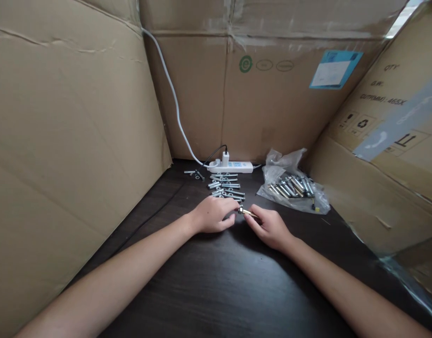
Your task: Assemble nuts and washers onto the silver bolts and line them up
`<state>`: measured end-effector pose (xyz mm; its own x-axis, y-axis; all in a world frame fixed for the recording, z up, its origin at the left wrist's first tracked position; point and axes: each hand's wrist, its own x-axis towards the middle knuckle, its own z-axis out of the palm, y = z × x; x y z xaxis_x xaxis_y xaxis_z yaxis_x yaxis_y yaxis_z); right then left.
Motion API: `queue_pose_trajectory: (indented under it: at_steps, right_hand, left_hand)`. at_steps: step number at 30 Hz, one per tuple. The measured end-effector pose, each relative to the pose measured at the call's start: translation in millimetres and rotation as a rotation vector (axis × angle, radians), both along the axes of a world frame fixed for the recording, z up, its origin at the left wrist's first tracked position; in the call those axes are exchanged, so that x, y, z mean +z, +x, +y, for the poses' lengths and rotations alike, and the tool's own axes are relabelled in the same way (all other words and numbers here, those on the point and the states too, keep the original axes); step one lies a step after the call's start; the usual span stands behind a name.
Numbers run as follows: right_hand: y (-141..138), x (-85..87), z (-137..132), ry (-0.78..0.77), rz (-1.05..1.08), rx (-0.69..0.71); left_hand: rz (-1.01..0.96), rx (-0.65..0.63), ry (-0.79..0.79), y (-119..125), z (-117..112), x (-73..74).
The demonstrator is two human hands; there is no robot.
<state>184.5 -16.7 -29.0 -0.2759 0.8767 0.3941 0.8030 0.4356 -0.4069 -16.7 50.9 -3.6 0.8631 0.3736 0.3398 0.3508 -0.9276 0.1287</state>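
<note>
Right hand (272, 226): grip closed, thumb and fingers pinching a slim gold-coloured metal bolt (248, 213), silvery nut (240, 210) at its exposed end. Left hand (213, 214): grip part-open, thumb and forefinger separated, fingertips right by the nut; from where I stand, contact cannot be told. Bolt lies between the hands, over the dark wood-grained bench (233, 286), just this side of rows of silvery metal bolts and small rings (233, 186). Progress, as judged: those rows are already laid out; a smaller cluster of silvery metal parts (199, 175) lies to their left. Remaining: the held bolt, nut on, and a heap of gold and silver bolts (291, 187) in a crumpled clear plastic bag (284, 162). Pieces overlap; no count.
</note>
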Motion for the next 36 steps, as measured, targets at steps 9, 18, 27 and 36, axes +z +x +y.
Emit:
queue_pose_trajectory:
  at_steps: [9,18,27,36]
  right_hand:
    - [0.3,1.0,-0.4,-0.014,0.01,0.014]
    - [-0.3,0.3,-0.5,-0.019,0.014,0.021]
    - [0.1,0.8,-0.1,-0.022,0.024,0.025]
    - [0.0,-0.8,-0.4,-0.006,0.016,0.039]
  left_hand:
    - [-0.074,0.012,0.056,0.2,-1.1,-2.2]
    - [-0.028,0.027,0.036,-0.4,1.7,-3.0]
    - [-0.112,-0.028,0.115,-0.6,1.6,-5.6]
    - [-0.101,-0.027,0.073,0.3,1.1,-6.4]
